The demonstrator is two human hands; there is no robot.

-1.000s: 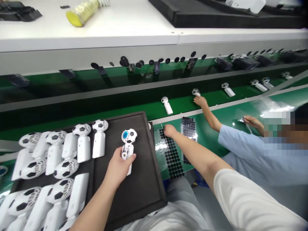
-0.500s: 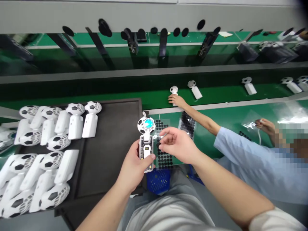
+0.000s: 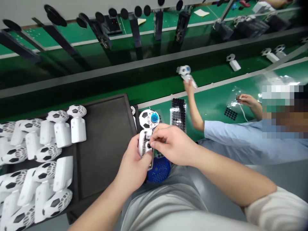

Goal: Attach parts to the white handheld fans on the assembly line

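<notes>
My left hand (image 3: 134, 165) is wrapped round the body of a white handheld fan (image 3: 145, 121), whose head has a black-and-white football pattern and a shiny blue centre. The fan's body faces up, with inner parts partly showing. Over it, my right hand (image 3: 174, 144) is closed in a pinch. At its fingertips a small black round pad (image 3: 149, 145) lies against the body; the fingers partly hide it. Just beyond my right hand is a sheet of black round pads (image 3: 178, 110) on the green bench.
To the left, a dark tray (image 3: 103, 144) bears several football-patterned fans (image 3: 78, 128). A co-worker's hand (image 3: 189, 88) holds another fan above the green belt (image 3: 158, 88). More fans (image 3: 233, 62) lie further right. A blue perforated stool (image 3: 158, 170) stands below.
My right hand has moved left onto the fan's body, bringing the black pad against it. The fan has turned slightly. The co-worker has lifted a fan from the belt. The view has shifted.
</notes>
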